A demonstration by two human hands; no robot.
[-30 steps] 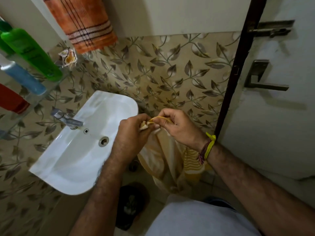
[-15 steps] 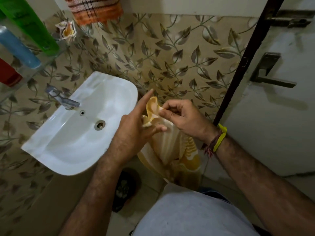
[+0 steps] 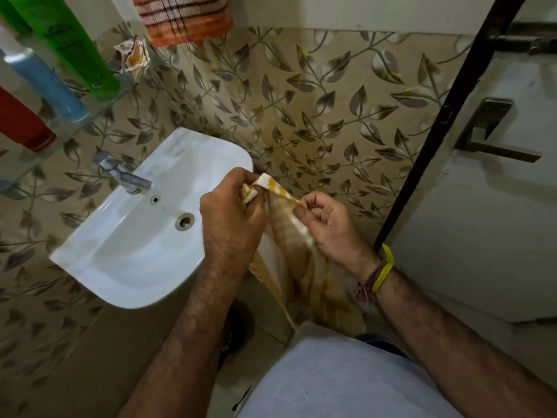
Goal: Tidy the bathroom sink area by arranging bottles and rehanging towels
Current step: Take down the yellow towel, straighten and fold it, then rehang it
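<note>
A yellow and white striped towel (image 3: pixel 304 267) hangs down in front of me, just right of the white sink (image 3: pixel 126 245). My left hand (image 3: pixel 230 218) pinches its top corner over the sink's right rim. My right hand (image 3: pixel 327 224) grips the top edge a little to the right, with the hem stretched between them. On the glass shelf (image 3: pixel 99 107) at the left stand a green bottle (image 3: pixel 64 40), a blue bottle (image 3: pixel 45 82) and a red bottle (image 3: pixel 22 122). An orange striped towel (image 3: pixel 184 18) hangs on the wall at the top.
A metal tap (image 3: pixel 120 173) sits at the sink's back. A crumpled wrapper (image 3: pixel 134 54) lies at the shelf's far end. A door with a metal handle (image 3: pixel 494 137) and a dark frame (image 3: pixel 446 122) is close on the right. Leaf-patterned tiles cover the wall.
My left hand has closed from a pointing finger onto the towel's corner. My right hand slid rightward along the top edge, so the hem is now stretched between them.
</note>
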